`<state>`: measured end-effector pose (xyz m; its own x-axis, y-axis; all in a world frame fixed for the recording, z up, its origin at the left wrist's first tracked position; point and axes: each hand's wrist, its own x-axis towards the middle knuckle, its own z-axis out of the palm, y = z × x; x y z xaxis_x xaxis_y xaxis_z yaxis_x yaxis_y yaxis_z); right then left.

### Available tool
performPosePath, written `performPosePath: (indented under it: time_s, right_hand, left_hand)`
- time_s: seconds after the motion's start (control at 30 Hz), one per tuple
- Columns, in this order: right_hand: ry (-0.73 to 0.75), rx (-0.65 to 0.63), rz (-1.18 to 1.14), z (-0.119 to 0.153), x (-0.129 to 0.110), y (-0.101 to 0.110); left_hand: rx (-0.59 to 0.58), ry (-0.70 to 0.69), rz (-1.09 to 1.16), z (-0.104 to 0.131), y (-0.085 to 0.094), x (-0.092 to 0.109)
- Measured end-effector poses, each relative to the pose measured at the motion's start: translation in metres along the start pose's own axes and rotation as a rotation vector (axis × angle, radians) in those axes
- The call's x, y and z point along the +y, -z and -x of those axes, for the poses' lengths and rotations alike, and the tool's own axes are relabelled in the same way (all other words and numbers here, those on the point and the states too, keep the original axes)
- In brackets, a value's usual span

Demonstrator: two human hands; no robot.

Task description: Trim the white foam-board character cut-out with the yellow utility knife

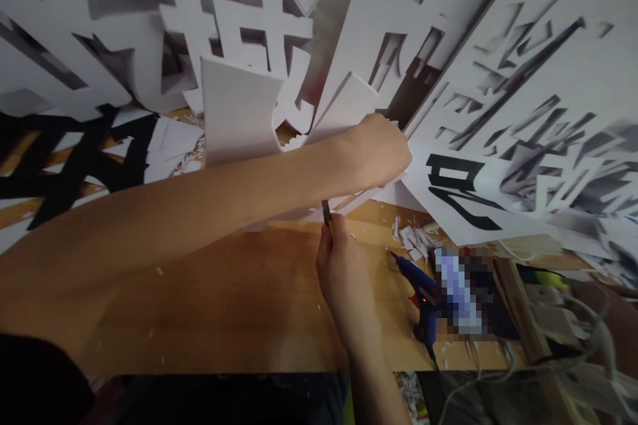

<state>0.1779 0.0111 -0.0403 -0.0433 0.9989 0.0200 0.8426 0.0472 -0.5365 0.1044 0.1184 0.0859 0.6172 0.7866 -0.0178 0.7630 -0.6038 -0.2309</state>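
My left arm reaches across the table from the left. At its end my left hand (pixel 383 151) is curled down over a white foam board (pixel 346 105), its fingertips hidden beneath it. My right hand (pixel 345 259) is closed around a utility knife (pixel 327 214) just below the left forearm. The knife's blade points up and away, close to the board's near edge, where the forearm hides part of the board. I cannot tell whether the blade touches it. A curved white foam board piece (pixel 239 109) stands upright behind the forearm.
Cut white letter shapes (pixel 272 26) stand at the back. A large white board with cut-outs (pixel 563 53) leans at the right, above a sheet with a black character (pixel 458 179). A blue glue gun (pixel 423 299) and white scraps (pixel 417 239) lie on the wooden table (pixel 224 305).
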Motion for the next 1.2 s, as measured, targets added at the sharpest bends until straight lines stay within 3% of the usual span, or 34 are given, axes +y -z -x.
performPosePath:
  time_s: [0.07, 0.4, 0.63, 0.87, 0.93, 1.07, 1.2]
  right_hand:
    - [-0.023, -0.025, 0.006, -0.001, -0.001, 0.0]
    - [-0.045, -0.113, -0.045, -0.001, 0.001, -0.004]
    - [-0.04, -0.062, 0.067, -0.001, -0.004, 0.005]
    - [-0.042, -0.07, 0.051, -0.001, -0.003, -0.004]
    - [-0.035, -0.079, 0.015, -0.001, 0.0, -0.006]
    - [-0.022, -0.102, -0.025, -0.002, 0.003, -0.003]
    - [0.004, -0.079, 0.024, -0.002, 0.003, 0.006]
  left_hand:
    - [-0.032, 0.016, -0.018, 0.002, 0.002, 0.0]
    - [0.022, 0.006, 0.018, 0.007, 0.003, -0.002]
    - [0.001, -0.001, 0.032, 0.007, 0.005, 0.001]
    - [-0.009, 0.004, 0.038, 0.006, 0.005, 0.0]
    - [0.046, -0.005, 0.099, 0.006, 0.002, -0.002]
    - [0.263, -0.045, 0.25, 0.013, -0.012, -0.009]
    - [0.284, -0.082, 0.289, 0.02, -0.019, -0.01]
